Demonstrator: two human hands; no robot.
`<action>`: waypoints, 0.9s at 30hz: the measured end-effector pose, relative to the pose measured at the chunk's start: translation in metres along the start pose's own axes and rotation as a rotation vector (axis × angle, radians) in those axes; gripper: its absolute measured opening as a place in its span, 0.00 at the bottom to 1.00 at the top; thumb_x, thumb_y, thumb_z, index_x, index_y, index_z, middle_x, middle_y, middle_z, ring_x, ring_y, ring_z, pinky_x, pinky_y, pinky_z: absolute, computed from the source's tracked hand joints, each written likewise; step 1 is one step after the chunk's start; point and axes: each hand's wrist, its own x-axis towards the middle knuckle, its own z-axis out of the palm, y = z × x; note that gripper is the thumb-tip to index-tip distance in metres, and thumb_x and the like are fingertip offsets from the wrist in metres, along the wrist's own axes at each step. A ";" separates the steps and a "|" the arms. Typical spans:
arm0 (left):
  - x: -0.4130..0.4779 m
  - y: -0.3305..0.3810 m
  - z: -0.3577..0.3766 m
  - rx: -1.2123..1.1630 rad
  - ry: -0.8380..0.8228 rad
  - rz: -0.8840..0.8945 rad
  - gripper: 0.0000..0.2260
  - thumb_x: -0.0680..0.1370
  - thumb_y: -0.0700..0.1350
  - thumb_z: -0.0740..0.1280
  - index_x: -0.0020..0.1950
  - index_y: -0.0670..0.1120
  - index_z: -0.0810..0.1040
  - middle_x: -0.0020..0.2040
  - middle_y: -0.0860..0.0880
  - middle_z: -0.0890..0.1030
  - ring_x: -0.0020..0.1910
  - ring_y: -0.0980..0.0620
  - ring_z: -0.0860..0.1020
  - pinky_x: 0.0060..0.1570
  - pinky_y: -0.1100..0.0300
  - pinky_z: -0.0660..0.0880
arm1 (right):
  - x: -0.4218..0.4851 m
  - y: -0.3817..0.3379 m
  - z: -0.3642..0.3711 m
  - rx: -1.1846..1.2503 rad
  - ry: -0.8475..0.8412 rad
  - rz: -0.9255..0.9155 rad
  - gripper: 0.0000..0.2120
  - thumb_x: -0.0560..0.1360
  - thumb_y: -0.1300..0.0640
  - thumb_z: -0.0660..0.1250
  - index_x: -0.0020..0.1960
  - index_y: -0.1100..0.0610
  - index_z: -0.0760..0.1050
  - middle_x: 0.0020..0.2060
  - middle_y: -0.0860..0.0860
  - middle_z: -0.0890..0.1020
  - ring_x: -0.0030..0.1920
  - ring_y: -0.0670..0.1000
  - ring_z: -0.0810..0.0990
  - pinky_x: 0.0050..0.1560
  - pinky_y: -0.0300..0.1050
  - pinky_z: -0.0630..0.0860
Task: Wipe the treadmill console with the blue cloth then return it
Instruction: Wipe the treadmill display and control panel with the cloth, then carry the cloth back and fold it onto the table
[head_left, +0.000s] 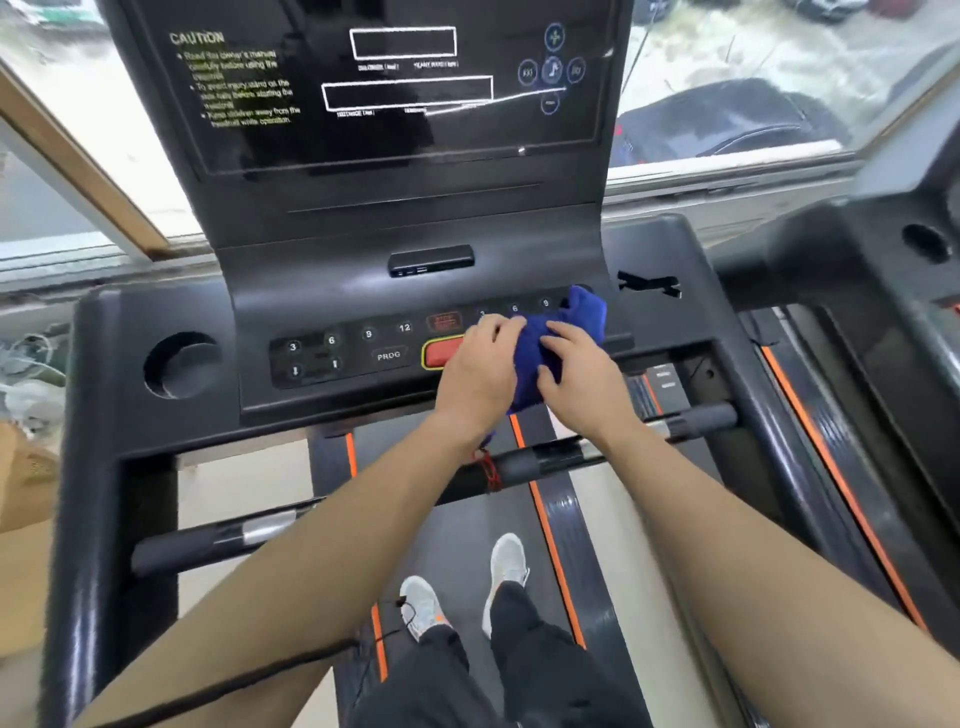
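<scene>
The blue cloth (563, 338) lies bunched on the right half of the treadmill console's button strip (332, 353), covering the keys right of the red stop button (440, 352). My left hand (480, 371) grips the cloth's left side, fingers curled over it. My right hand (584, 376) presses on its right side with fingers spread across the fabric. The cloth's lower end hangs over the console's front edge. Above stands the dark display panel (395, 88) with a caution text and outlined windows.
A round cup holder (182, 364) sits in the left console wing. Two handlebars (691, 423) (218, 540) cross below the console. A red safety cord (488, 470) dangles under my left wrist. My feet stand on the belt (467, 519). A second treadmill (883, 312) stands to the right, windows behind.
</scene>
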 end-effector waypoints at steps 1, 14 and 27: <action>0.000 0.005 -0.005 -0.007 -0.014 -0.061 0.27 0.72 0.34 0.64 0.72 0.39 0.71 0.62 0.39 0.75 0.58 0.37 0.75 0.57 0.44 0.75 | 0.001 -0.002 -0.003 0.039 0.021 0.022 0.19 0.76 0.60 0.68 0.66 0.61 0.78 0.70 0.53 0.76 0.70 0.53 0.73 0.68 0.45 0.68; -0.039 0.056 -0.038 -0.185 -0.060 -0.366 0.17 0.67 0.35 0.67 0.50 0.53 0.82 0.49 0.49 0.81 0.47 0.47 0.78 0.47 0.55 0.75 | 0.002 0.024 -0.018 0.494 -0.211 0.168 0.34 0.71 0.63 0.67 0.76 0.55 0.66 0.63 0.54 0.72 0.47 0.53 0.79 0.58 0.48 0.76; -0.167 0.114 -0.082 -0.300 0.403 -0.516 0.16 0.67 0.30 0.66 0.39 0.52 0.71 0.38 0.51 0.78 0.31 0.60 0.72 0.32 0.69 0.67 | -0.055 -0.034 -0.043 0.607 -0.975 -0.109 0.20 0.69 0.65 0.57 0.55 0.56 0.81 0.46 0.53 0.82 0.47 0.53 0.76 0.47 0.46 0.71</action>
